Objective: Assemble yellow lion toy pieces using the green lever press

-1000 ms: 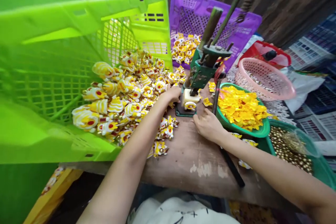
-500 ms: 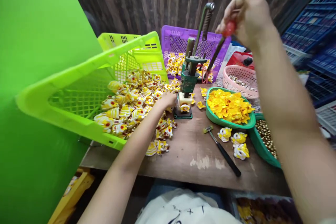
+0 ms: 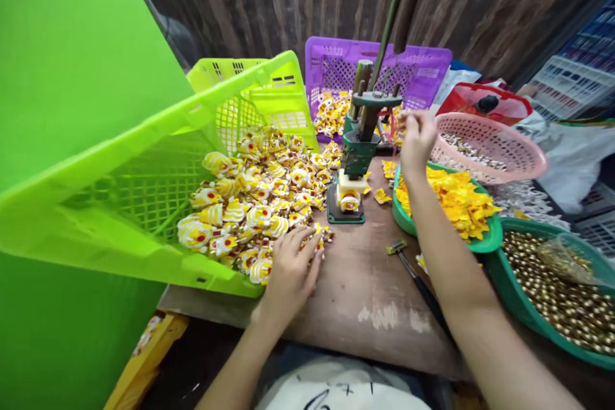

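Note:
A green hand press (image 3: 360, 147) stands upright on the table. A yellow-and-white piece (image 3: 350, 203) sits against the cream block (image 3: 350, 184) at its base. My right hand (image 3: 417, 138) is closed just right of the press, around the end of its lowered lever; the knob is hidden by my fingers. My left hand (image 3: 293, 266) lies with fingers apart at the near edge of a heap of yellow-and-white pieces (image 3: 259, 211), touching some of them. I cannot make out anything held in it.
The heap spills from a tilted lime-green basket (image 3: 144, 134). Behind stands a purple basket (image 3: 379, 51). At right are a green tray of yellow pieces (image 3: 446, 198), a pink basket (image 3: 523, 150) and a green basin of gold beads (image 3: 552, 288). A hammer (image 3: 408, 262) lies partly under my right forearm.
My right hand has come down from high up, bringing the press lever down with it. My left hand has moved from the press base back to the near edge of the heap.

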`<state>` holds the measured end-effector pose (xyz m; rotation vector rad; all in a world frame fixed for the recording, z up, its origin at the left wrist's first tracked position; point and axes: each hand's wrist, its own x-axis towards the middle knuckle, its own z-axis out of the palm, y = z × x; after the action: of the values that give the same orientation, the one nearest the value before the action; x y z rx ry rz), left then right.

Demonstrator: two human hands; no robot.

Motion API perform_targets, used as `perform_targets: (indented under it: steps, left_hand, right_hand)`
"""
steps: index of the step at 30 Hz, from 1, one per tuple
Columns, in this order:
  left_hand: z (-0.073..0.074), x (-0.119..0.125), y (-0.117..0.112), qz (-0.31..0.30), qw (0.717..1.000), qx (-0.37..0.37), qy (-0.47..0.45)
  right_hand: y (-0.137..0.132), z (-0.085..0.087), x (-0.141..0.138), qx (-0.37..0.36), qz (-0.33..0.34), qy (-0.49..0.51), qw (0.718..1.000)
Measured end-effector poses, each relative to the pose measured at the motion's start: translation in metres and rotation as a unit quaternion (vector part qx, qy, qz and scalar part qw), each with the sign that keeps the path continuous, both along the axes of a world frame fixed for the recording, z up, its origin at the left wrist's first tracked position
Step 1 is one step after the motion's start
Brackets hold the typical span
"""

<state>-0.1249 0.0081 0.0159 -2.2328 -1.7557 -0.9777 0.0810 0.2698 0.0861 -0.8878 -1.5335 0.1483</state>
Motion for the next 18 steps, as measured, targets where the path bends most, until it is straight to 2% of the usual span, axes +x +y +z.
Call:
perform_targets:
  steps: [2, 4, 6, 8, 10, 13, 16, 18]
  left_hand:
    - [-0.020, 0.000, -0.023, 0.047, 0.999, 0.015, -0.006]
    - [-0.043, 0.002, -0.040, 0.095, 0.995, 0.000, 0.013]
    - [-0.064, 0.005, -0.049, 0.126, 0.990, -0.042, 0.035]
    - [-0.078, 0.008, -0.053, 0.138, 0.985, -0.090, 0.053]
    - [-0.085, 0.012, -0.052, 0.145, 0.979, -0.123, 0.067]
    - [-0.083, 0.015, -0.045, 0.151, 0.975, -0.144, 0.073]
    - [-0.074, 0.015, -0.037, 0.148, 0.975, -0.155, 0.061]
    - [-0.070, 0.013, -0.033, 0.142, 0.976, -0.159, 0.051]
  right_hand:
    - [-0.064, -0.042, -0.004, -0.031, -0.060, -0.013, 0.998]
    - [-0.114, -0.080, -0.018, -0.090, -0.084, -0.079, 0.989]
    - [-0.137, -0.108, -0.035, -0.144, -0.106, -0.154, 0.972]
    - [-0.136, -0.125, -0.049, -0.186, -0.121, -0.206, 0.953]
    - [-0.125, -0.130, -0.057, -0.209, -0.126, -0.228, 0.943]
    - [-0.117, -0.124, -0.060, -0.219, -0.126, -0.223, 0.941]
    - [-0.128, -0.115, -0.053, -0.247, -0.112, -0.209, 0.939]
    - [-0.143, -0.113, -0.041, -0.274, -0.081, -0.174, 0.942]
